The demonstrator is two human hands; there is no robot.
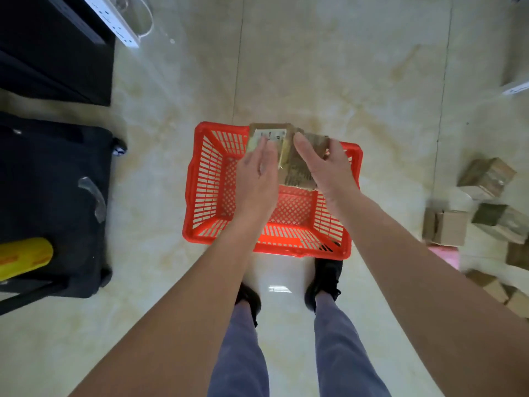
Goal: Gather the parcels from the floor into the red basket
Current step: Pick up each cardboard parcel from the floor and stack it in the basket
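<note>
The red basket (206,179) is glossy moulded plastic with slotted walls and a lattice bottom. The parcels (297,164) above it are matt brown cardboard, one bearing a white paper label (270,136). The floor (315,67) is polished, marble-look tile, shiny enough to reflect light. The black case (51,196) looks like matt cloth.

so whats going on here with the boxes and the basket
A person stands over a red basket on the tiled floor, holding cardboard parcels above it. The right hand grips a brown parcel, and the left hand has its fingers on a labelled parcel beside it. The part of the basket in view holds nothing yet. More parcels lie loose on the floor to the person's right, not yet gathered.
</note>
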